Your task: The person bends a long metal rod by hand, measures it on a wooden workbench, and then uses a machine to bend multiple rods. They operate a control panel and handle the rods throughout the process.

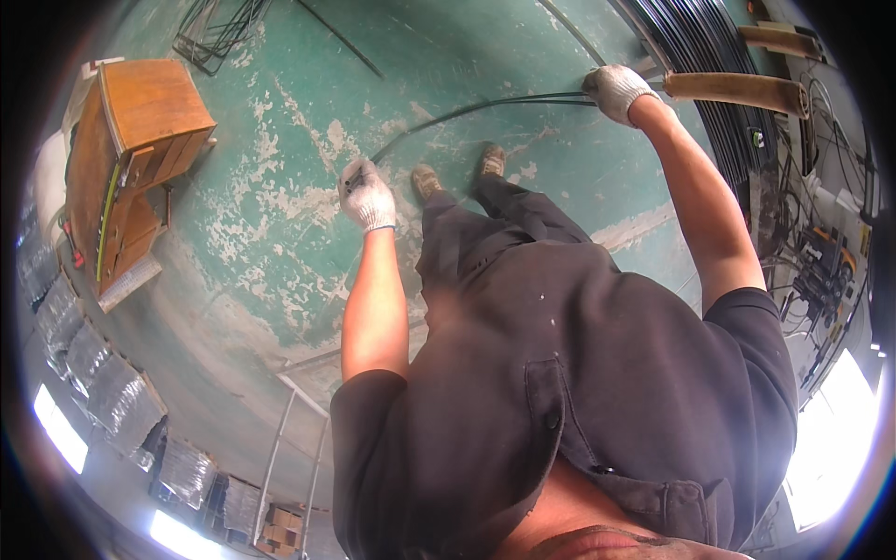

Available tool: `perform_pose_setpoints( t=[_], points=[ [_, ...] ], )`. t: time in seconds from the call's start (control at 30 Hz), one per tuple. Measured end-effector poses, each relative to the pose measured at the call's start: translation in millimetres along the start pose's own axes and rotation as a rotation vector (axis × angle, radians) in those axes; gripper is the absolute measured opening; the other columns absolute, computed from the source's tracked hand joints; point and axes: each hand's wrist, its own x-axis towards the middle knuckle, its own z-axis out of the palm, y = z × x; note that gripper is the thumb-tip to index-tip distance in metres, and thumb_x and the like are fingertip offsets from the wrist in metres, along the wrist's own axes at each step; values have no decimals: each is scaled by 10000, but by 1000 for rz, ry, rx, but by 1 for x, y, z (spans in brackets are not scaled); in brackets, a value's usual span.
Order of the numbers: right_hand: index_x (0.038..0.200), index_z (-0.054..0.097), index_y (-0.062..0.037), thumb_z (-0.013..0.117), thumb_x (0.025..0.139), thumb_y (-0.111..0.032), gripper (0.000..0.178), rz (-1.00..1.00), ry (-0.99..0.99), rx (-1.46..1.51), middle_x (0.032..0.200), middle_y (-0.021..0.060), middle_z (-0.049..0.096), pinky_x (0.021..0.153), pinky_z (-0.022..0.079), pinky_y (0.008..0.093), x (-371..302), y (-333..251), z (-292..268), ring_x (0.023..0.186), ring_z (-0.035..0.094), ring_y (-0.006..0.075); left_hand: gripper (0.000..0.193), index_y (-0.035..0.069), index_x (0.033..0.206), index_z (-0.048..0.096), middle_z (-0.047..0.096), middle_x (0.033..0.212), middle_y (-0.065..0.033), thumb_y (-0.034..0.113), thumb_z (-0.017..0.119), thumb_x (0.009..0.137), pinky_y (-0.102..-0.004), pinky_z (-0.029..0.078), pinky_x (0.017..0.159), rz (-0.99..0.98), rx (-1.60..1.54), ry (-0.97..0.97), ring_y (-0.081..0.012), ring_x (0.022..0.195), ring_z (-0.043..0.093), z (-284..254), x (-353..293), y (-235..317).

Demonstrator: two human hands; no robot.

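In white knit gloves, both my hands hold thin dark rods or tubes [448, 115] that bow between them over the green floor. My left hand [366, 194] is closed around one end, in front of my body to the left. Farther out and to the right, my right hand [618, 92] grips the other part, where two strands run side by side into the glove. Whether they are metal or plastic I cannot tell. Close beyond my right hand lies a thick bundle of long black rods [714, 89] with brown padded bars [737, 91] across it.
A wooden cabinet [157, 105] stands at the left. Bent black wire-like pieces [217, 37] and a single rod [341, 39] lie on the worn green floor [308, 121]. Wrapped packages [121, 401] line the left edge, near a metal rail [276, 448]. Cables and tools [821, 271] crowd the right.
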Motion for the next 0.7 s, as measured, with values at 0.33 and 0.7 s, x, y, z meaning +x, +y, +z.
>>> perform_pose_setpoints(
  t=[0.33,0.7],
  points=[
    [1317,794,-73,679,1082,-322,361,40,-2,265,1166,210,811,975,612,444,-19,10,0,1076,779,349,68,23,1063,761,791,1063,-73,77,779,1026,-354,592,900,27,57,-9,-197,987,746,5,5,1],
    [1385,767,-150,892,938,-321,495,167,471,966,1074,108,817,956,600,361,-45,-1,93,1007,766,200,62,9,1035,763,796,1020,-81,60,788,1013,-356,600,871,76,116,26,-203,936,749,5,8,-2]
  ],
)
